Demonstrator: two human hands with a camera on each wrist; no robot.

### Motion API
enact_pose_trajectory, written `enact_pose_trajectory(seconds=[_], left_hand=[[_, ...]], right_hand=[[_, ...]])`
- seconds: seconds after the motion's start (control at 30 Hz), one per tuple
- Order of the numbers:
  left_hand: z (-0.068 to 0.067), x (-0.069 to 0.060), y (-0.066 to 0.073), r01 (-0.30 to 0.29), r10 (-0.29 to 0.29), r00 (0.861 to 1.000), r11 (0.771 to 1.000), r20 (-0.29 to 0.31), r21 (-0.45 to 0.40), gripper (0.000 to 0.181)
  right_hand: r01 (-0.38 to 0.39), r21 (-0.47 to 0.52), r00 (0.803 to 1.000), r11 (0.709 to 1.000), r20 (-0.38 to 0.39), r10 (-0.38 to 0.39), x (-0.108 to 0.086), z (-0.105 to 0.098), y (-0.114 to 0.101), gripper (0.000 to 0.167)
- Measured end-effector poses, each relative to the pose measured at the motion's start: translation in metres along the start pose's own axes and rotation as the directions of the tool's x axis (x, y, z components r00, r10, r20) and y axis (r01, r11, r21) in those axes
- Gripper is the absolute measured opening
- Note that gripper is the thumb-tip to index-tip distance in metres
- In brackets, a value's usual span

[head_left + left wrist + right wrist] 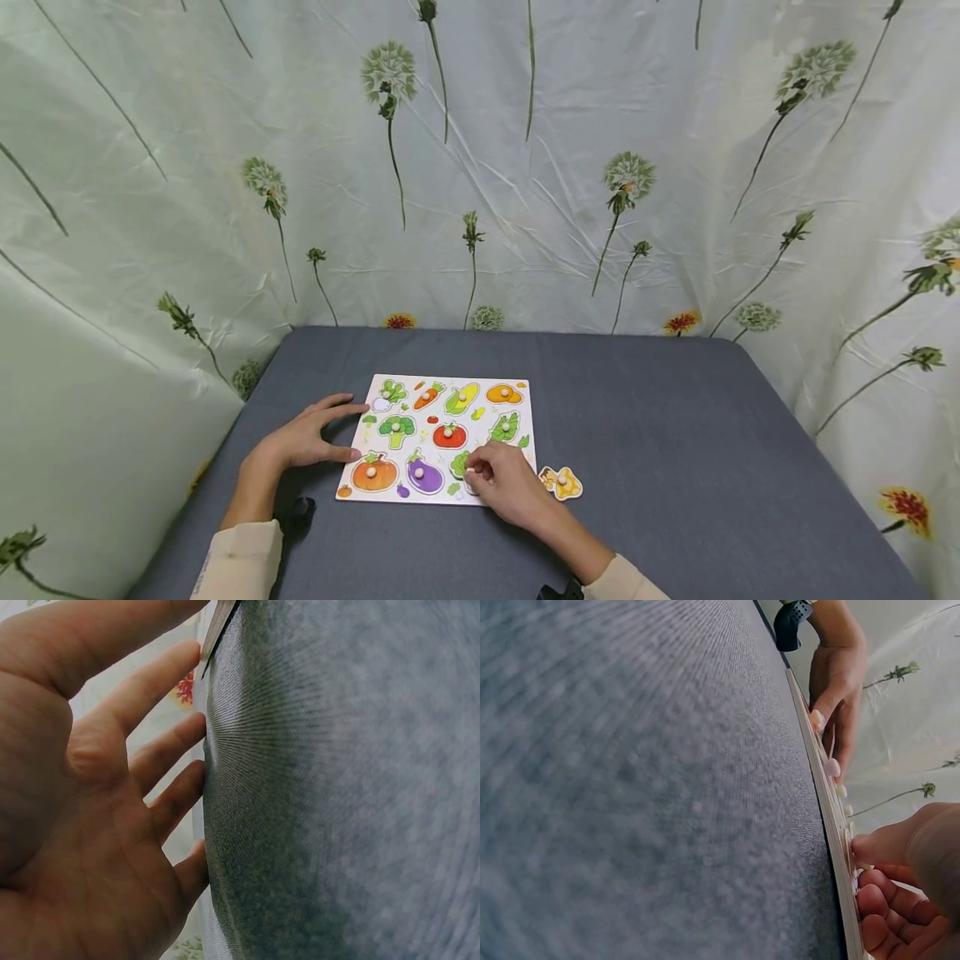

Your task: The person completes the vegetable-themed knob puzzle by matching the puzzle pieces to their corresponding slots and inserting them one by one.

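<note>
A white wooden peg puzzle board with vegetable pictures lies on the table; its edge shows in the right wrist view. My right hand is over the lower right of the board, thumb and index finger pinching the knob of a green-leaved puzzle piece that the hand partly covers. In the right wrist view, that hand's thumb is low against the board. My left hand has its fingers spread, with thumb and index fingertip touching the board's left edge. A loose yellow-brown puzzle piece lies just right of the board.
Knobbed pieces sit in the board, among them a tomato, an eggplant, a pumpkin and a corn cob. Grey cloth covers the table. A dandelion-print curtain hangs behind and at both sides.
</note>
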State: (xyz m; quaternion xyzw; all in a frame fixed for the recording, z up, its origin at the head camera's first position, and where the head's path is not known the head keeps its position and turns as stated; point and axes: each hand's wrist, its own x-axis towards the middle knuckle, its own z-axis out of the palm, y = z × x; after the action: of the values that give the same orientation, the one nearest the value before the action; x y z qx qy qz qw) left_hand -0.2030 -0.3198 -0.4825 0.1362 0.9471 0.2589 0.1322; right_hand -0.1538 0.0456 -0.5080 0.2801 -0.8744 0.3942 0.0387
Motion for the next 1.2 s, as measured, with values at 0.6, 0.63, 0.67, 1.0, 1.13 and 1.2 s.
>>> enact_pose_trajectory(seconds=[0.6, 0.63, 0.67, 1.0, 1.13, 1.2], left_hand=[[-0.0003, 0.0004, 0.0001, -0.005, 0.005, 1.0, 1.0, -0.003, -0.002, 0.086], [-0.0002, 0.0001, 0.0, -0.002, 0.001, 1.0, 1.0, -0.003, -0.003, 0.086], [-0.0001, -0.0001, -0.0001, 0.002, -0.002, 1.0, 1.0, -0.002, -0.005, 0.086], [0.0001, -0.0007, 0.0004, 0.015, -0.015, 1.0, 1.0, 0.0, -0.008, 0.086], [0.0, -0.0002, -0.0001, 0.006, -0.006, 1.0, 1.0, -0.003, -0.004, 0.086], [0.0001, -0.0002, -0.0006, 0.0, 0.0, 1.0, 1.0, -0.005, -0.001, 0.086]], right_hand=[[-0.005, -0.015, 0.999, 1.0, 0.038, 0.006, -0.0026, -0.0019, 0.0009, 0.006], [-0.003, -0.017, 0.999, 1.0, 0.041, 0.004, -0.0026, -0.0018, 0.0009, 0.006], [-0.002, -0.02, 0.999, 1.0, 0.044, 0.003, -0.0028, -0.0017, 0.0008, 0.006], [0.003, -0.014, 0.998, 1.0, 0.059, -0.002, -0.0018, -0.0018, 0.0015, 0.009], [0.004, -0.016, 0.998, 1.0, 0.06, -0.003, -0.002, -0.0022, 0.0023, 0.008], [0.003, -0.022, 0.998, 1.0, 0.06, -0.002, -0.002, -0.0023, 0.0027, 0.006]])
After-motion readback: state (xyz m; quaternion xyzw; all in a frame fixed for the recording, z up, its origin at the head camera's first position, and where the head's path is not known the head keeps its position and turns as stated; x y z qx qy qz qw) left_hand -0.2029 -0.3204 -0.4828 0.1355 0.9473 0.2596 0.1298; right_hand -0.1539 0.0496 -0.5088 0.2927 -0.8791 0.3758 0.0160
